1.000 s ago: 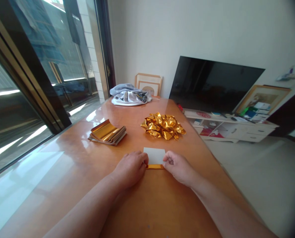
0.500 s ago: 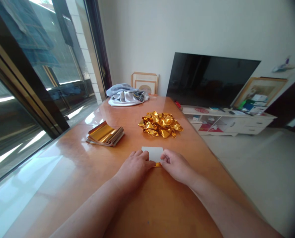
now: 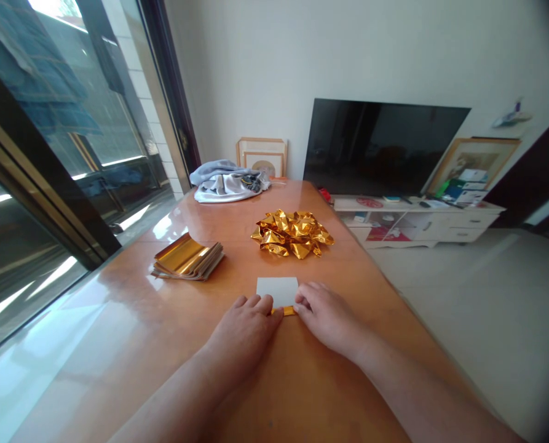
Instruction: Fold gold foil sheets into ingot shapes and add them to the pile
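Left hand (image 3: 243,326), right hand (image 3: 326,317) both pinch gold-edged paper (image 3: 276,291) between them; judged best: even crease pressure, parallel edges.

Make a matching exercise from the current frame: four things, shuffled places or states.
Things
1. Pale sheet
2. Gold stack
3. Gold pile
4. Cloth bundle

Places or states
A. Crinkled, heaped with pointed bits sticking out
B. At the far end of the table
C. Layered, curled on top
D. Between the left hand and the right hand

Pairs: 1-D, 2-C, 3-A, 4-B
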### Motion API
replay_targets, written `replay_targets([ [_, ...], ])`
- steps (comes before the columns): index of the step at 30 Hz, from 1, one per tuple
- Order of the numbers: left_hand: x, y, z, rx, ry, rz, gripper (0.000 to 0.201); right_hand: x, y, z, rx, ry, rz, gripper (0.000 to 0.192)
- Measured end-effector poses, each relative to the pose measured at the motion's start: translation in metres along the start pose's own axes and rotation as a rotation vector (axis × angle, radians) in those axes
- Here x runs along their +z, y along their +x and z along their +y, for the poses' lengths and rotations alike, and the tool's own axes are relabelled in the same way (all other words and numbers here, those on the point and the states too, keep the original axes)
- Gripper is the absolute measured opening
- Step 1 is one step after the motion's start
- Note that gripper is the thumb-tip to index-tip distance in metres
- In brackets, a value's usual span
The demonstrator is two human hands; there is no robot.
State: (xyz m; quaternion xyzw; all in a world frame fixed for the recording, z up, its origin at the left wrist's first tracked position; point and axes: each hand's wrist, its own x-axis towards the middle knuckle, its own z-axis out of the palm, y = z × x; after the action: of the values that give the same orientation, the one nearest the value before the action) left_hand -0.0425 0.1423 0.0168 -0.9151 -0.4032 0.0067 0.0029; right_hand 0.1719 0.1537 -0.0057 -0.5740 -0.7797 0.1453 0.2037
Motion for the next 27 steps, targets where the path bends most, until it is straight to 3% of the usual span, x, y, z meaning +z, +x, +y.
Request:
replay_targets([
  [7, 0.000, -0.003, 0.000, -0.002, -0.019, 0.005, 0.032, -0.004, -0.001, 0.003, 0.003, -0.041, -0.023, 0.007],
  [12, 0.000, -0.003, 0.001, -0.028, -0.023, 0.001, 0.030, -0.008, -0.011, -0.016, -0.080, -0.196, 0.046, 0.028],
  [16, -0.001, -0.003, 0.001, -0.028, -0.035, -0.005, 0.029, 0.002, -0.025, -0.033, -0.175, -0.251, -0.095, 0.047],
  [20, -0.001, -0.004, 0.000, -0.029, -0.046, -0.010, 0.032, 0.012, -0.033, -0.034, -0.127, -0.270, -0.222, 0.069],
  [27, -0.005, -0.005, 0.001, -0.044, -0.063, -0.017, 0.033, 0.002, -0.037, -0.034, -0.047, -0.305, -0.288, 0.078],
])
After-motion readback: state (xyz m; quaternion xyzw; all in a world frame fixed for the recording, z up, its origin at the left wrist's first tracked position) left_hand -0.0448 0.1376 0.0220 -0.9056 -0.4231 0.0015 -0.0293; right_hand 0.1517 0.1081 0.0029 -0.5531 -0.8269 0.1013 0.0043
